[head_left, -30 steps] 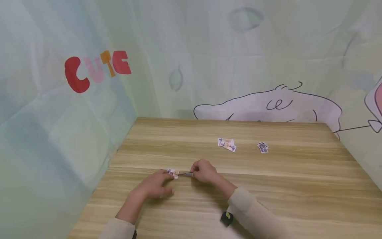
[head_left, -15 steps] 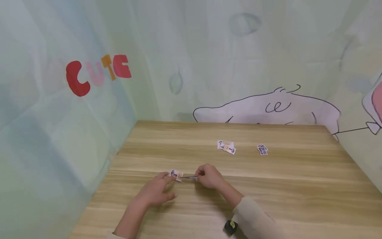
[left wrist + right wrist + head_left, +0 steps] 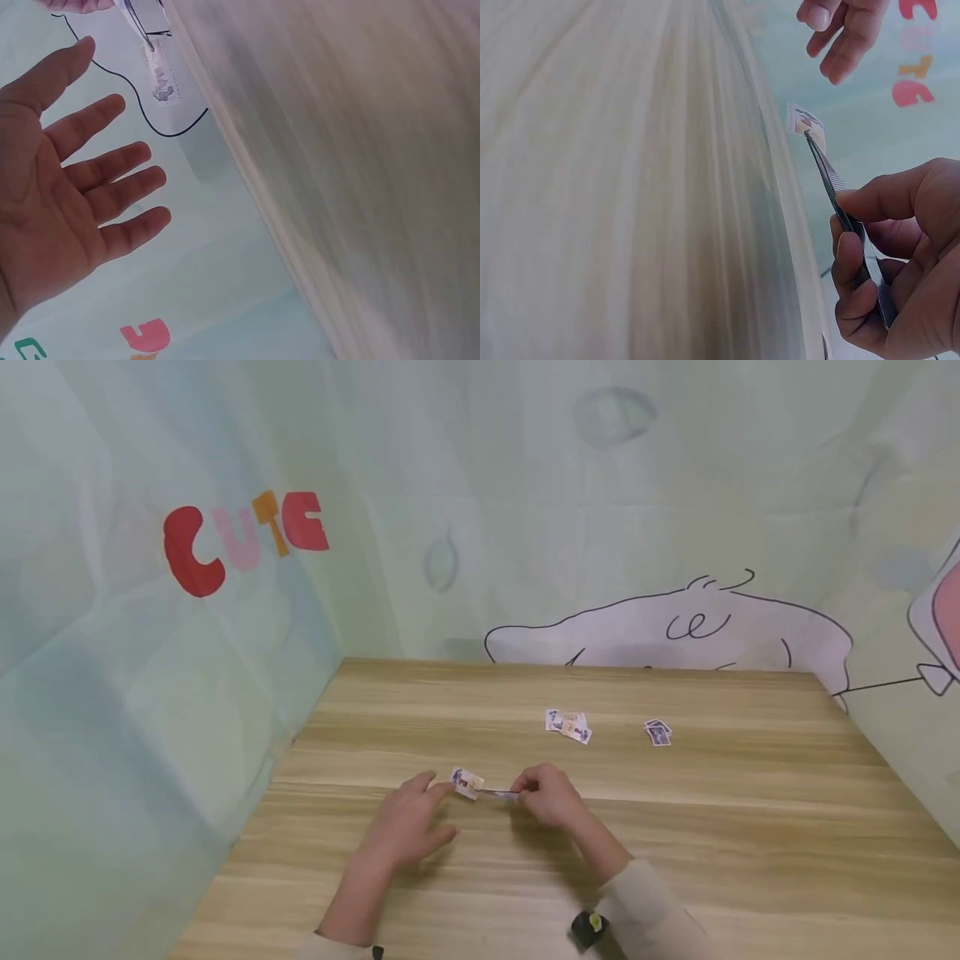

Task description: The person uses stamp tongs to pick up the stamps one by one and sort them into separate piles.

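Note:
My right hand (image 3: 553, 795) holds a pair of metal tweezers (image 3: 836, 187) between thumb and fingers, the tips pointing left. At those tips is a small postage stamp (image 3: 467, 782) with a white edge and a purple and orange picture. In the right wrist view the stamp (image 3: 808, 126) shows against the backdrop, raised off the tabletop. My left hand (image 3: 408, 822) is just left of the stamp, fingers spread and holding nothing. The left wrist view shows this hand (image 3: 56, 180) with its palm in sight, apart from the stamp (image 3: 162, 79).
Several similar stamps (image 3: 568, 727) lie overlapped toward the back of the wooden table (image 3: 420, 718). Farther right is a small pile of dark-pictured stamps (image 3: 658, 734). A printed cloth backdrop (image 3: 405, 510) stands along the back and sides. A black piece (image 3: 588, 928) sits by the right sleeve.
Both hands have moved right. The stamp, earlier under the left fingertips, has come away to the right with the tweezers, and the left fingers have lifted and spread.

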